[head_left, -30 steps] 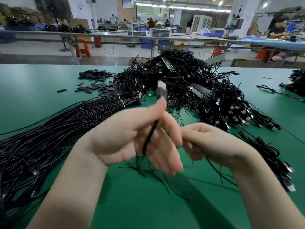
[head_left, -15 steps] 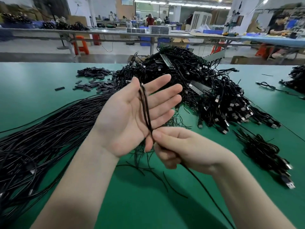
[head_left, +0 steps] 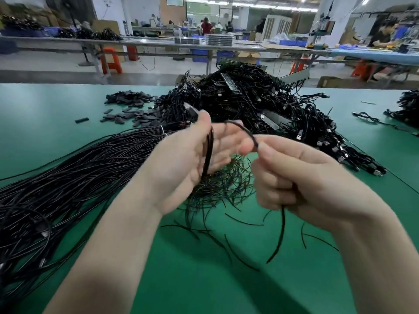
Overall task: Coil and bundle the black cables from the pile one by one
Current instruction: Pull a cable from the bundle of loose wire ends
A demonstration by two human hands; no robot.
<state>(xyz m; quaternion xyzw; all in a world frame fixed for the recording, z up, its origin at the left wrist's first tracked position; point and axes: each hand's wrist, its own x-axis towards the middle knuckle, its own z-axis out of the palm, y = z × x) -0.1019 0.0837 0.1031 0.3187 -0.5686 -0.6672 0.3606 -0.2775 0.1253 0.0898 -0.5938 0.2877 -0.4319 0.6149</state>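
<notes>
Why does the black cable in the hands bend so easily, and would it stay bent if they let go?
The black cable probably feels floppy: it arcs in a loose curve between the left hand and the right hand, and its free end droops below. It looks thin, so likely light. It may spring open if let go, since the left hand's thumb pins the loops.

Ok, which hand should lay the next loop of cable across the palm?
The right hand, probably. It pinches the free run of the black cable, arched toward the left hand, whose thumb already pins the loops against its palm, so it serves as the form.
</notes>
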